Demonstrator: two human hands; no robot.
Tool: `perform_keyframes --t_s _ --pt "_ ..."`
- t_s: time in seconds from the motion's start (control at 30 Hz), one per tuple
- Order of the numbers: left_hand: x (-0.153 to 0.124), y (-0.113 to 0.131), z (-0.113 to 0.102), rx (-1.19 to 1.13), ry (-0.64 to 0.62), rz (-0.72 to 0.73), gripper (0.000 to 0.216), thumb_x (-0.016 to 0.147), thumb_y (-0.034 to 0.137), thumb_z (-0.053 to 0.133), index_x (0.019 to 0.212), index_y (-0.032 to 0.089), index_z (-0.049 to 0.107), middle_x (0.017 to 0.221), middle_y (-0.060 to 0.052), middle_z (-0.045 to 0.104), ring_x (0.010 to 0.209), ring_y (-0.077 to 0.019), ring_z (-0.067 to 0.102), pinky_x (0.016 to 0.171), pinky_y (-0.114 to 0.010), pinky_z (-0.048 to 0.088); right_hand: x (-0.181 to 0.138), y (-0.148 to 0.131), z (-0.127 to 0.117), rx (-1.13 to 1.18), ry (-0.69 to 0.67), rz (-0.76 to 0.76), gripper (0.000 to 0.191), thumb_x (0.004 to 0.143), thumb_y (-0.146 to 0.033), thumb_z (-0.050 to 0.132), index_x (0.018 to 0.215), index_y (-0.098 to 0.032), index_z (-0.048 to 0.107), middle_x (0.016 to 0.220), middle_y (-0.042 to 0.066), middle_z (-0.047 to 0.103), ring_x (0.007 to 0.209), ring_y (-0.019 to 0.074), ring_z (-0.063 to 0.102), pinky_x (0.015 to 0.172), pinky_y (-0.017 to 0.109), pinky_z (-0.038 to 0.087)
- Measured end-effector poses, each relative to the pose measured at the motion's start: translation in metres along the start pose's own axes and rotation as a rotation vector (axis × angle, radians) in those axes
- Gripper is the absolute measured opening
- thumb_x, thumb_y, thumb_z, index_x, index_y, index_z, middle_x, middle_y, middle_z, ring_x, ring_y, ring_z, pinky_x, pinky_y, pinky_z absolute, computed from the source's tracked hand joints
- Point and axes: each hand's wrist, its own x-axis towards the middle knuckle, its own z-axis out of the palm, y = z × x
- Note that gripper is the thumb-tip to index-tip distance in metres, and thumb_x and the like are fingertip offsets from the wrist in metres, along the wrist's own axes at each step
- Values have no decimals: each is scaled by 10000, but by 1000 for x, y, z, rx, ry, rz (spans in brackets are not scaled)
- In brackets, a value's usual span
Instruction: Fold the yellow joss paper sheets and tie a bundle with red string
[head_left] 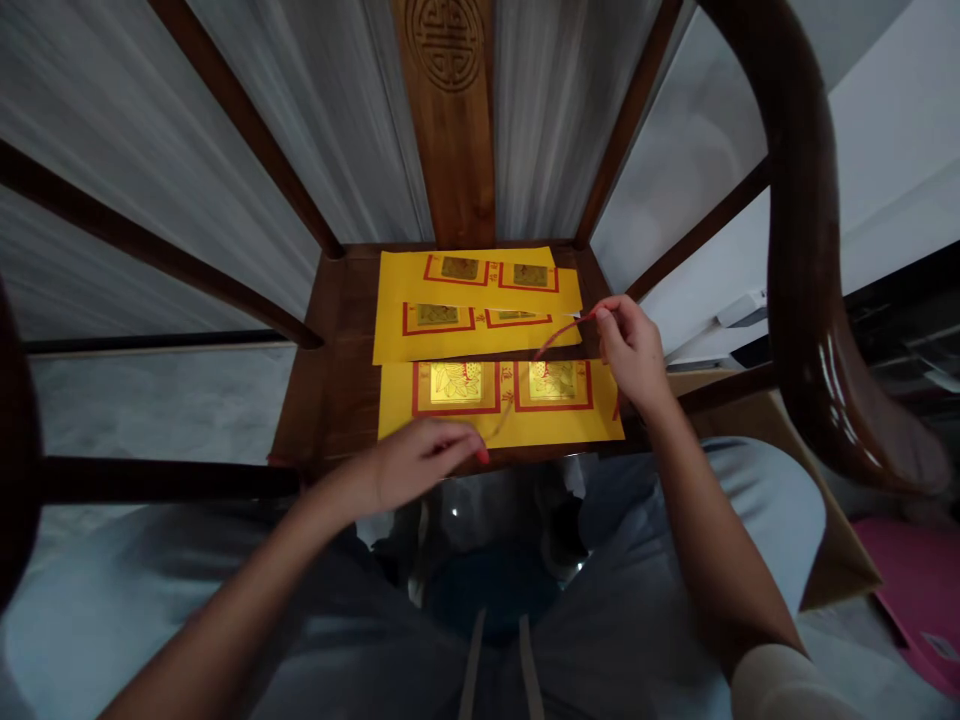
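Three yellow paper sheets with red-framed gold squares lie on a dark wooden chair seat [341, 390]. The nearest sheet [501, 402] lies along the seat's front edge; two more sheets [480, 300] overlap behind it. My left hand [420, 460] is closed in a pinch on one end of a thin red string [547, 345] at the front sheet's near edge. My right hand [634, 350] pinches the string's other end above the sheet's right part. The string runs slack between my hands across the front sheet.
The chair's carved back splat [450, 110] and curved armrest [810, 250] rise around the seat. A brown cardboard piece [840, 560] and a pink item [915, 590] lie on the floor at the right. My knees in pale trousers are below the seat.
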Motion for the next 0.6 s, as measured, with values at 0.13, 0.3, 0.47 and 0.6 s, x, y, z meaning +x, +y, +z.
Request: perform_keyframes --t_s 0.13,0.3,0.47,0.6 --pt "1 3 41 58 -172 9 392 1038 403 451 1002 199 783 844 -30 760 777 -185 674 753 -281 465 1 7 4 -57 5 -24 227 1044 -446 519 968 -247 596 733 -15 562 654 168 513 587 287 370" --pt "2 -3 82 40 -213 -25 352 1014 324 458 903 201 768 729 -22 710 696 -165 651 678 -264 429 -4 3 10 -187 -129 -130 230 1054 -420 498 972 -239 615 847 22 677 729 193 600 659 316 402" --pt "2 -7 105 -157 -292 -168 402 1044 389 381 950 180 712 613 20 597 508 -127 564 564 -239 427 -6 -1 17 -226 -168 -180 252 1067 -406 463 951 -242 616 922 59 715 834 235 659 739 346 454" --pt "2 -13 110 -195 -307 -210 388 1038 402 383 966 178 691 654 9 622 551 -134 585 553 -234 427 -5 -3 22 -232 -133 -227 242 1067 -385 457 933 -248 606 944 73 718 901 255 667 813 372 486"
